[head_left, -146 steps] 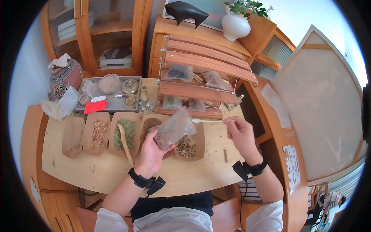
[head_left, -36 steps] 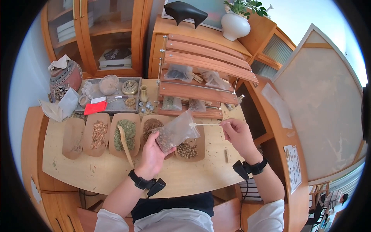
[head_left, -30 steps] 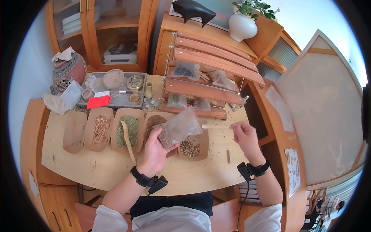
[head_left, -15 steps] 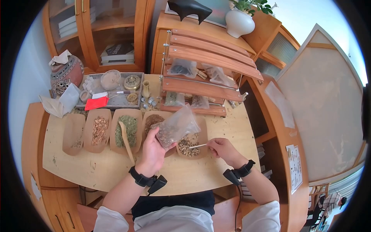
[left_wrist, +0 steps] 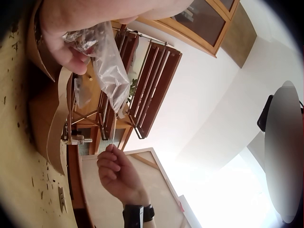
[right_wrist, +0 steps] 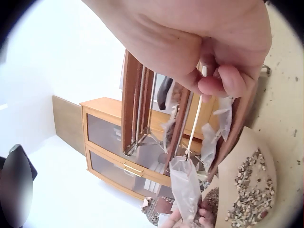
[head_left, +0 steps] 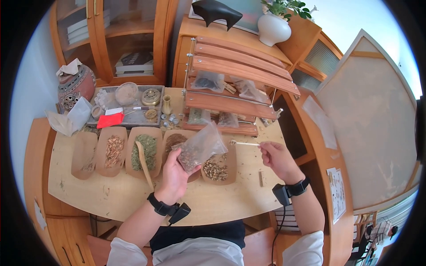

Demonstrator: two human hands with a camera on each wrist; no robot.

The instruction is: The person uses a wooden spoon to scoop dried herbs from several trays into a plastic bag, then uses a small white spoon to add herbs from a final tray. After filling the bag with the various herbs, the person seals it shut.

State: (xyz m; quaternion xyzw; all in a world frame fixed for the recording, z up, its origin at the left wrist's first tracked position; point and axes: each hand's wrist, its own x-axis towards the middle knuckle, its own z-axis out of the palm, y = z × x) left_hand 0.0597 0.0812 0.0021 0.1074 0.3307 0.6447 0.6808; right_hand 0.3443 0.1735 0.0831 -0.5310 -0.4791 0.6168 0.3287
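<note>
My left hand (head_left: 174, 177) grips the lower part of a clear plastic bag (head_left: 202, 148) that holds brownish bits and leans up to the right. Thumb and fingers of my right hand (head_left: 279, 160) pinch the end of a thin pale spoon (head_left: 246, 143). The spoon's tip carries a little material and points left, just right of the bag's upper end. In the right wrist view the spoon (right_wrist: 195, 126) reaches toward the top of the bag (right_wrist: 185, 185). Below the bag stands a paper tray (head_left: 231, 170) of chopped pale-brown pieces.
Several paper trays stand in a row to the left, one with green leaves (head_left: 148, 153) and a wooden scoop (head_left: 144, 164). Behind are a grey tray (head_left: 133, 119), a patterned pot (head_left: 79, 86) and a slatted wooden rack (head_left: 230, 103) with bags. A clothespin (head_left: 261, 178) lies at the right.
The right hand dipped the spoon at the rightmost tray's pieces, then rose up and right with material on its tip. The left hand still holds the bag, nearly in place.
</note>
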